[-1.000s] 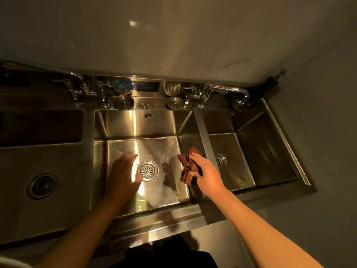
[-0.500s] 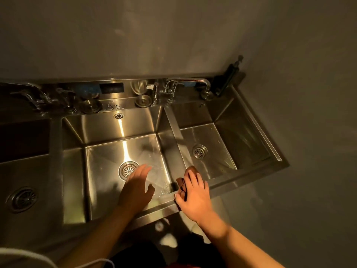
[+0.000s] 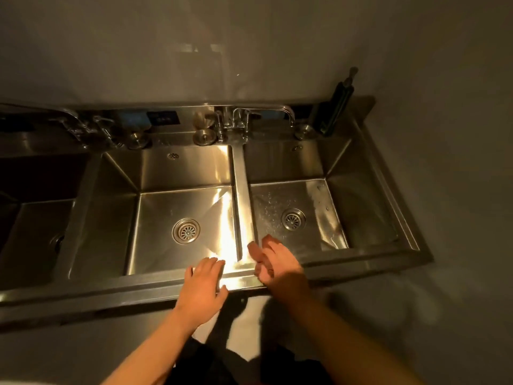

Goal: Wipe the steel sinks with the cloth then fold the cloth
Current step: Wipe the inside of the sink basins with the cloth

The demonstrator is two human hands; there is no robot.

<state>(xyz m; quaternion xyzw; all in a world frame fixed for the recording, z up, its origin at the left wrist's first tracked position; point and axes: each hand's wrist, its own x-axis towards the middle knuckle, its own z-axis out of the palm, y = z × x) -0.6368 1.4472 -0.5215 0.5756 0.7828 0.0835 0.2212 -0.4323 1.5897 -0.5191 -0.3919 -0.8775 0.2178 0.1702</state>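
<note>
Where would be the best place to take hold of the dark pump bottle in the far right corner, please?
Grip the pump bottle around the middle of its body, probably coming from the front-left, over the right basin. It leans tilted into the corner, so the wall blocks the back and right, and the slim pump head at the top offers little to hold.

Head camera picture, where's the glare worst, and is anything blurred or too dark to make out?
Head view: glare is strongest on the steel divider and front rim near the left hand; the right hand looks motion-blurred and shadowed; the far-left steel basin is too dark to read.
</note>
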